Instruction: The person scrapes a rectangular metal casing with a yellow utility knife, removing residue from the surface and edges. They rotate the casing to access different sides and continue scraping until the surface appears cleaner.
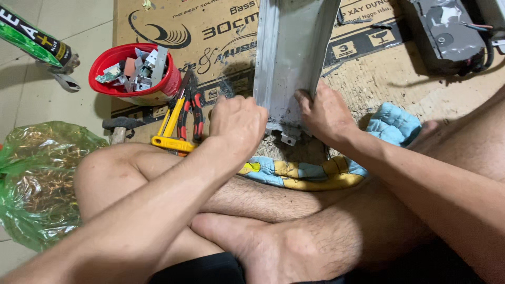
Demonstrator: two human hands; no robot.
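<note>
From the head camera, a long grey metal channel (290, 58) lies on a sheet of cardboard (368, 79) on the floor. The left hand (238, 123) is clenched in a fist at the channel's near end. The right hand (323, 113) grips the channel's right edge. Pliers (190, 108) and a red bowl (134, 71) of scrap sit just left.

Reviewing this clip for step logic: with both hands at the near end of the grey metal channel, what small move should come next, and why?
Probably steady the grey metal channel with the right hand while the left hand works its near end, where a small bracket hangs loose-looking.
</note>
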